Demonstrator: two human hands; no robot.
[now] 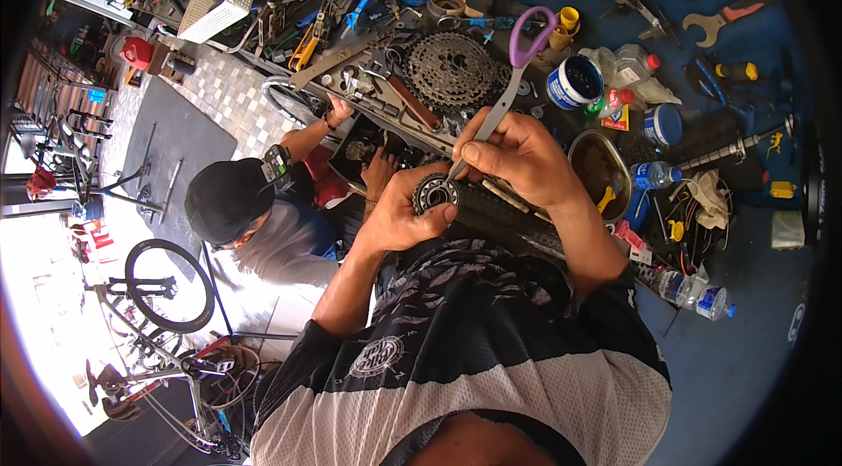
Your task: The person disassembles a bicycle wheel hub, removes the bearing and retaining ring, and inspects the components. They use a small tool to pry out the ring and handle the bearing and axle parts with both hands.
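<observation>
My left hand (400, 213) grips a dark round bearing part (436, 195), with its open ring face turned up and the thumb across its near edge. My right hand (517, 159) pinches the blades of purple-handled scissors (503, 106). The loop handle points up and away, and the tip comes down to the far right edge of the bearing part. Whether the tip touches it, I cannot tell. Beyond my hands, a large sprocket cassette (452, 69) lies on the cluttered bench, with a brown-handled tool (412, 99) beside it.
At the left, a person in a black cap (230, 201) reaches into a dark tray (358, 152). On the right stand a blue grease tub (574, 83), a metal bowl (605, 159) and plastic bottles (697, 293). A bicycle (167, 352) stands at the lower left.
</observation>
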